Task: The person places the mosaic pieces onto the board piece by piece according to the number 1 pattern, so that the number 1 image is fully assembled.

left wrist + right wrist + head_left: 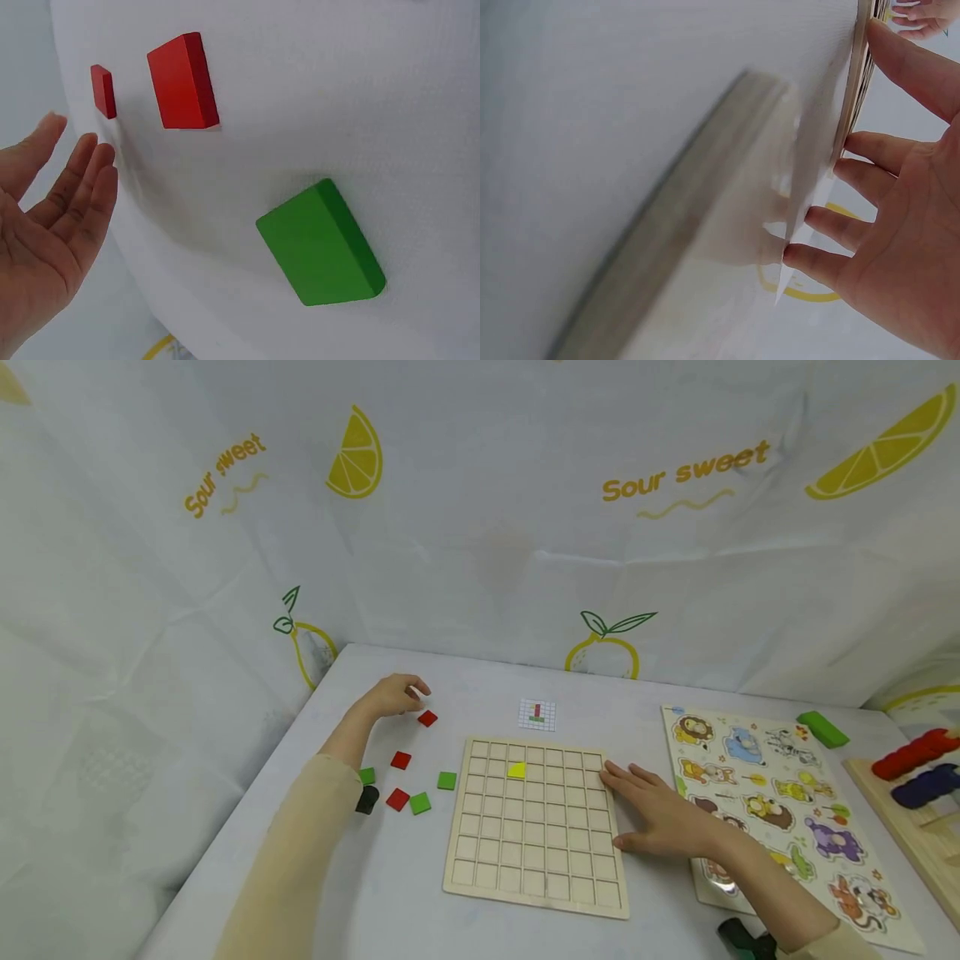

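My left hand [392,696] hovers beside a red square tile [427,718] at the table's far left. Nothing is between its loosely bent fingers in the left wrist view. Nearer me lie more red tiles [401,761] and several green tiles [446,780]. My right hand [660,814] rests with spread fingers along the right edge of a wooden grid board [532,902]; fingertips touch that edge in the right wrist view. One yellow piece [517,770] sits in the board's upper left part. Behind the board lies a small card [537,715] printed with a coloured pattern on a grid.
An animal puzzle board [757,777] lies to the right, with a green block [822,729] by its far corner. Further right stands a wooden base [907,827] with red and dark blue pieces. A white printed cloth [487,527] hangs behind the table.
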The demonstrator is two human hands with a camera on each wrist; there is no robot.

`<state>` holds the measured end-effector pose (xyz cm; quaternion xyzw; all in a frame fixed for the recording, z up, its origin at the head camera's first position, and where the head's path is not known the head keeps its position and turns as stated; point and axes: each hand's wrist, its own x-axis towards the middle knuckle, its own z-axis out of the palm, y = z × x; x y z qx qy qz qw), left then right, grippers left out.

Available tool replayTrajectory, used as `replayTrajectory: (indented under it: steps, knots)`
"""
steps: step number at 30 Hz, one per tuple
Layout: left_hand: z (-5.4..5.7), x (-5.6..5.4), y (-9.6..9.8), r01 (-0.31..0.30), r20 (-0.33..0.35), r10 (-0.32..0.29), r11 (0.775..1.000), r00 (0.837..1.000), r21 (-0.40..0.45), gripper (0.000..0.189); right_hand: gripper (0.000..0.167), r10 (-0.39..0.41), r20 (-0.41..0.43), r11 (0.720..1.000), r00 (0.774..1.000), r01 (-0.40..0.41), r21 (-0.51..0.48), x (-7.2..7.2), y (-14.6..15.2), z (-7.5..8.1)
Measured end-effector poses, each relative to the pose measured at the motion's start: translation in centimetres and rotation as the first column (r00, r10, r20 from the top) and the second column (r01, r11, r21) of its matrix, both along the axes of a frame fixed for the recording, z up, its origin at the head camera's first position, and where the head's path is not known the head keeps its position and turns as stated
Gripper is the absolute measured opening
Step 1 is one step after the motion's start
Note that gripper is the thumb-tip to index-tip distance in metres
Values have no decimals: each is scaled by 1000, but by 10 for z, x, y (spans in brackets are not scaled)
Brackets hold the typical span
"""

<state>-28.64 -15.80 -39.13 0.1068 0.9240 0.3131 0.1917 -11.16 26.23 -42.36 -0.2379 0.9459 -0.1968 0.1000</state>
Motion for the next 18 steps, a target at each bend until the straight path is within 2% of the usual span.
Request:
replayTrajectory:
  steps: [5, 18]
  knots:
    - [-8, -1, 2, 10, 37, -9, 1000, 999, -27, 40, 91, -2, 6, 1000, 1000, 2, -1, -1, 1, 0]
    - [-18, 4, 8, -13, 2, 13, 997, 1000, -70, 37, 92, -11, 18, 1000, 1000, 11, -12, 0, 0, 1]
